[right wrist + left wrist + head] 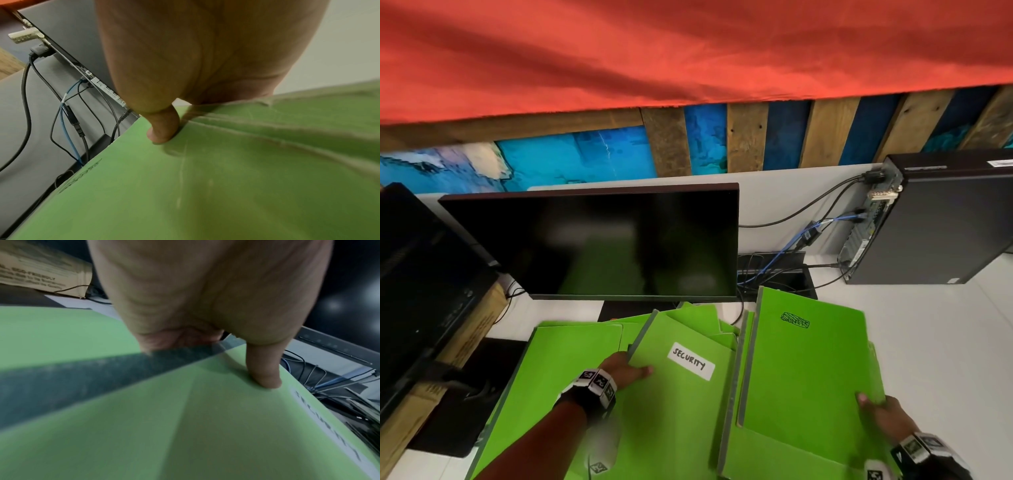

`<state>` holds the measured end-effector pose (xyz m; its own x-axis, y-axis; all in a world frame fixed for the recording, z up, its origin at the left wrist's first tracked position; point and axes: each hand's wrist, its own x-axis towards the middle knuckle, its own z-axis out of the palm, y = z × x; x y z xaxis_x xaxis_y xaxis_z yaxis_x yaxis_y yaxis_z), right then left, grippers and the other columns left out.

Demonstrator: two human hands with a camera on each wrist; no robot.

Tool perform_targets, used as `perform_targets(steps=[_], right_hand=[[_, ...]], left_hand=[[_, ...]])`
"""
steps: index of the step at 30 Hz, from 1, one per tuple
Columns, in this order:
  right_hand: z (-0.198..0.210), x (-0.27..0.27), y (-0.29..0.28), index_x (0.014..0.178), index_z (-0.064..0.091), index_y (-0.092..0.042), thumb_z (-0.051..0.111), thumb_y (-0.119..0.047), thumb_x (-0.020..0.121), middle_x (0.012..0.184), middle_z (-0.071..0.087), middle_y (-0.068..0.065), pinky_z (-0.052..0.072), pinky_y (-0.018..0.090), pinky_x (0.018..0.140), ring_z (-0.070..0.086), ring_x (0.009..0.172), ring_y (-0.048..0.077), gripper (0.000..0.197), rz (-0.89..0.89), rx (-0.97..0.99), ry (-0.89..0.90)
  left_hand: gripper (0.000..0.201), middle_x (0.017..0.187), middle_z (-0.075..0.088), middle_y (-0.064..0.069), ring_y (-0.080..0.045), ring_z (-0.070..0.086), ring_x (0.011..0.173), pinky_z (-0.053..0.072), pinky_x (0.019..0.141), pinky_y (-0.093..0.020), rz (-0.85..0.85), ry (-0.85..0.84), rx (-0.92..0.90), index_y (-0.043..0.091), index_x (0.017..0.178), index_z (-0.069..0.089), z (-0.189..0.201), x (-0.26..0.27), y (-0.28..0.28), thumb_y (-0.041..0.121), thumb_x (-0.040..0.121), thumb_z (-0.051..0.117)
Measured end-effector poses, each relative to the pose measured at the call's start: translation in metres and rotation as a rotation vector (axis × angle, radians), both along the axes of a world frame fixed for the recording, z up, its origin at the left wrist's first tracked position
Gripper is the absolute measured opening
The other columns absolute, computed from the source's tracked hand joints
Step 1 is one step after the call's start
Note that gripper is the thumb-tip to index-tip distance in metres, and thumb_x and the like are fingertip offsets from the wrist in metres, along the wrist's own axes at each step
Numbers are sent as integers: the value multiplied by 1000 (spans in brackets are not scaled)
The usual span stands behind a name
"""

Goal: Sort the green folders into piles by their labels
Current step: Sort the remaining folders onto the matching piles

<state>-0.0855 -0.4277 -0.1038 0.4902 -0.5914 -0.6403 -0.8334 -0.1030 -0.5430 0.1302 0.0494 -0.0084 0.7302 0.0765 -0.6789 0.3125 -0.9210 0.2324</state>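
Several green folders lie spread over the white desk in front of the monitor. My left hand (630, 371) pinches the left edge of the folder with a white "SECURITY" label (681, 387), thumb on its cover (264, 376) and fingers hidden underneath. My right hand (880, 414) pinches the right edge of a folder with a scribbled-out black mark (804, 370), thumb on top (162, 129), and holds it raised above the right-hand folders. An unlabelled folder (571, 359) lies flat at the left.
A dark monitor (599, 243) stands right behind the folders. A black desktop computer (945, 219) with cables sits at the back right. A cardboard box (445, 363) and dark equipment stand at the left. Bare white desk (945, 342) shows at the right.
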Motion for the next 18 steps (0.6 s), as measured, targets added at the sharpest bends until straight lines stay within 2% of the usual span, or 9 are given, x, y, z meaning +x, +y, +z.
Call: perform_targets(steps=[3, 6, 9, 11, 13, 14, 16, 18], right_hand=[[8, 1, 3, 100, 66, 5, 64, -32, 85, 88, 70, 26, 50, 35, 74, 67, 84, 35, 40, 6, 6, -10], [10, 0, 3, 101, 63, 4, 64, -31, 86, 94, 68, 26, 49, 36, 77, 66, 87, 34, 38, 12, 13, -22], [19, -2, 6, 99, 60, -7, 63, -37, 85, 99, 68, 22, 50, 38, 82, 66, 90, 33, 33, 33, 0, -17], [23, -4, 4, 97, 63, -10, 62, -40, 85, 96, 70, 18, 52, 38, 83, 67, 87, 30, 32, 65, 7, -14], [29, -4, 3, 95, 66, -10, 59, -41, 87, 92, 72, 16, 52, 36, 80, 68, 83, 28, 32, 94, 7, -3], [31, -4, 2, 94, 67, -10, 59, -40, 87, 91, 73, 15, 51, 36, 79, 68, 82, 27, 32, 101, 8, -1], [37, -3, 3, 92, 67, -11, 57, -38, 89, 91, 72, 15, 50, 34, 77, 67, 82, 26, 29, 113, 8, 8], [39, -4, 4, 91, 68, -10, 57, -38, 89, 90, 72, 16, 50, 35, 79, 67, 82, 26, 30, 114, -11, 12]], left_hand=[[70, 98, 61, -5, -22, 58, 89, 47, 68, -25, -6, 35, -94, 5, 119, 56, 1, -3, 0, 57, 74, 67], [63, 95, 61, -6, -23, 57, 86, 44, 69, -27, 64, -13, -180, 3, 116, 55, -2, -8, 0, 49, 75, 71], [44, 78, 55, -1, -17, 53, 70, 44, 63, -26, 96, -139, -268, 6, 102, 53, -1, -18, -6, 39, 79, 70], [38, 81, 55, 2, -18, 55, 77, 43, 64, -25, 87, -243, -304, 14, 100, 50, 3, -25, -6, 40, 80, 69], [40, 83, 58, 4, -18, 58, 80, 42, 64, -25, 107, -314, -332, 22, 98, 50, 6, -29, 1, 51, 76, 68], [41, 77, 60, 3, -17, 58, 72, 41, 61, -24, 127, -341, -323, 22, 92, 53, 8, -28, 7, 57, 75, 66], [51, 60, 56, 0, -16, 50, 53, 38, 52, -22, 191, -317, -241, 13, 78, 60, 14, -22, 25, 64, 79, 55], [64, 63, 60, -5, -19, 53, 54, 40, 52, -22, 234, -241, -122, 6, 83, 67, 24, -15, 45, 65, 84, 45]])
